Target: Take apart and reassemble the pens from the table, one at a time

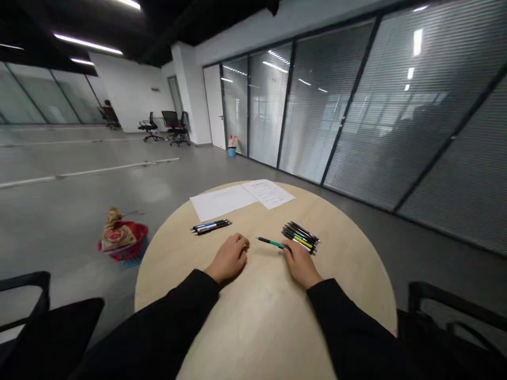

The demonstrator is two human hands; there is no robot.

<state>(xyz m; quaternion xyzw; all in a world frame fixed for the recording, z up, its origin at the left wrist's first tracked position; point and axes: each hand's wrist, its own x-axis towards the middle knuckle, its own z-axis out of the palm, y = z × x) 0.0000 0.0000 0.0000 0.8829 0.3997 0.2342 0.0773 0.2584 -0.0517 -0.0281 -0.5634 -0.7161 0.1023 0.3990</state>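
My left hand (230,257) rests on the round wooden table (253,316) with its fingers curled under, holding nothing that I can see. My right hand (301,264) lies to its right, fingertips pinching the near end of a green pen (271,242) that lies on the tabletop. A pile of several pens (301,236) sits just beyond my right hand. A smaller group of dark and blue pens (210,226) lies farther out to the left of my left hand. Two white paper sheets (241,198) lie at the table's far edge.
Black chairs stand at the near left (35,311) and near right (447,311). A red basket with a bag (122,240) sits on the floor left of the table. Glass partition walls run along the right. Office chairs (170,126) stand far back.
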